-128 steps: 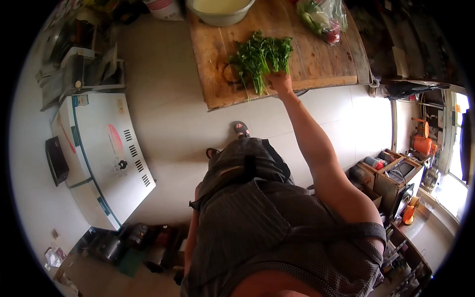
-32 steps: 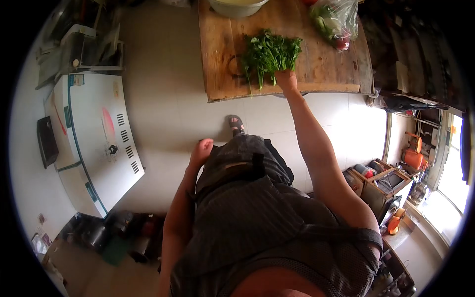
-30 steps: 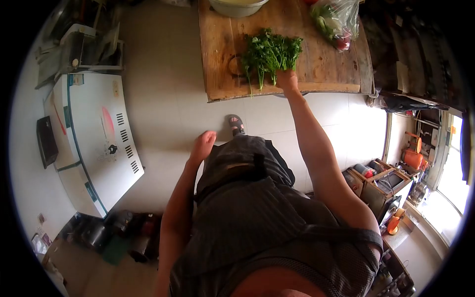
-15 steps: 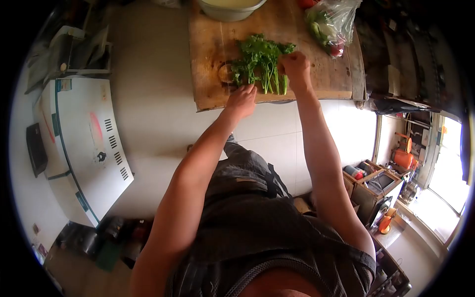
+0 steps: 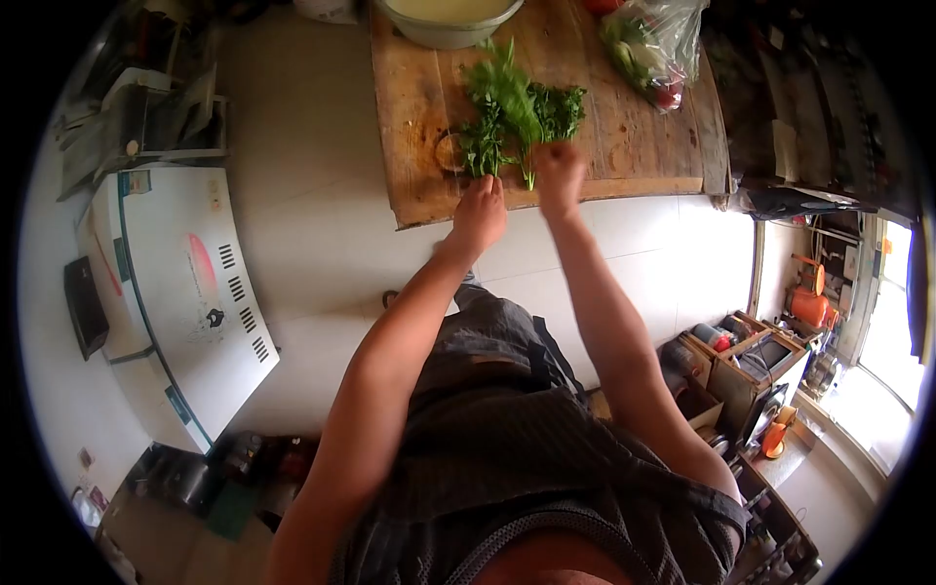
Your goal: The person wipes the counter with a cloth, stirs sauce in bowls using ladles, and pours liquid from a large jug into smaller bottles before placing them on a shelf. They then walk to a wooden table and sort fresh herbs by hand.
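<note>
A bunch of green leafy herbs (image 5: 512, 112) lies on a worn wooden table (image 5: 624, 136). My left hand (image 5: 481, 212) rests at the table's near edge and holds the lower stems of the left part of the bunch. My right hand (image 5: 559, 175) is closed around the stem ends of the right part, just beside the left hand. The leaves fan out away from me, towards a metal bowl (image 5: 444, 18).
A clear plastic bag of vegetables (image 5: 651, 44) lies at the table's far right. A white chest freezer (image 5: 185, 283) stands to the left across pale floor tiles. Shelves and boxes crowd the right side, and dark pots sit on the floor at lower left.
My left arm rose from my side to the herb stems at the table edge. My right hand drew back slightly towards the edge, and the bunch was spread and shifted.
</note>
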`<state>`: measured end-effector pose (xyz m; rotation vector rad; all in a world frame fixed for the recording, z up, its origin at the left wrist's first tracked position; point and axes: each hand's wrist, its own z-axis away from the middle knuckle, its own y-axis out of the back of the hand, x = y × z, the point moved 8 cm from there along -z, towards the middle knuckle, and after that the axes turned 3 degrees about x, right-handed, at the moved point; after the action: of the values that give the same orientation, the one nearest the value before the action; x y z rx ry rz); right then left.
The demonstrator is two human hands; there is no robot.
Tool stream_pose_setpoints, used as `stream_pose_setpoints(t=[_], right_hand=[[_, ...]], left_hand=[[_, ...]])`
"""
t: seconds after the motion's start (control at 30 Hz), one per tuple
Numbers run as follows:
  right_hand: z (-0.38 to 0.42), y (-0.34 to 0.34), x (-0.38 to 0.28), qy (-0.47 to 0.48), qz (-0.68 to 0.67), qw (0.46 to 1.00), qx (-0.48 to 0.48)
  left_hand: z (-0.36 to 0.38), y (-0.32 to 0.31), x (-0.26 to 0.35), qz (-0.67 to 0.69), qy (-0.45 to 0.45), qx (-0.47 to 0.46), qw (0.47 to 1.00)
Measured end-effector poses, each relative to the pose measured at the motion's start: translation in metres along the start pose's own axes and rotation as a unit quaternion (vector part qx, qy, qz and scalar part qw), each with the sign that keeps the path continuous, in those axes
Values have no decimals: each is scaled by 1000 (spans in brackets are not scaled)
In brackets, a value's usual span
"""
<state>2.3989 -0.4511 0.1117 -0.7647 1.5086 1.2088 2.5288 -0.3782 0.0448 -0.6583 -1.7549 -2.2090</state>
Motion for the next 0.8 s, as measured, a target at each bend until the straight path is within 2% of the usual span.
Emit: stream_pose_setpoints(t=[0.03, 0.07, 0.1, 0.13, 0.23, 0.3, 0.33, 0.37, 0.4, 0.43, 0.6, 0.63, 0.67, 0.73, 0.8], right_hand=[[17, -10, 19, -84, 23, 996, -12], [21, -17, 53, -37, 171, 985, -10], [29, -20, 56, -45, 219, 975, -9], [35, -23, 65, -92, 217, 971, -40], [38, -30, 75, -60, 257, 964, -36], [29, -27, 72, 4, 225, 974, 4], [26, -24, 61, 5, 222, 975, 5], [22, -22, 68, -111, 27, 993, -24], [22, -25, 66, -223, -168, 959, -54], [21, -27, 53, -261, -246, 928, -103], [9, -8, -23, -264, -280, 920, -68], [5, -5, -37, -234, -282, 928, -71], [1, -2, -48, -205, -284, 934, -74], [4, 2, -56, -195, -289, 934, -73], [9, 5, -65, -170, -257, 948, -79]], left_hand=[[0, 5, 2, 14, -2, 13, 1000], [0, 9, 3, 28, -5, 26, 999], [2, 15, 3, 44, 1, 60, 997], [-1, 18, 2, 42, -1, 61, 997], [3, 16, -3, 54, -11, 35, 998], [-7, 18, -4, 37, -45, 18, 998], [-10, 21, -6, 34, -46, 19, 998], [-14, 25, -6, 16, -60, 33, 997], [-18, 29, -5, 0, -74, 46, 996], [-23, 32, -6, 0, -74, 46, 996], [-48, 32, -2, -65, -133, 51, 988], [-56, 26, -9, -74, -88, 4, 993], [-58, 27, -9, -75, -91, 5, 993], [-59, 30, -25, -74, -17, 0, 997], [-55, 32, -27, -78, -8, -10, 997]])
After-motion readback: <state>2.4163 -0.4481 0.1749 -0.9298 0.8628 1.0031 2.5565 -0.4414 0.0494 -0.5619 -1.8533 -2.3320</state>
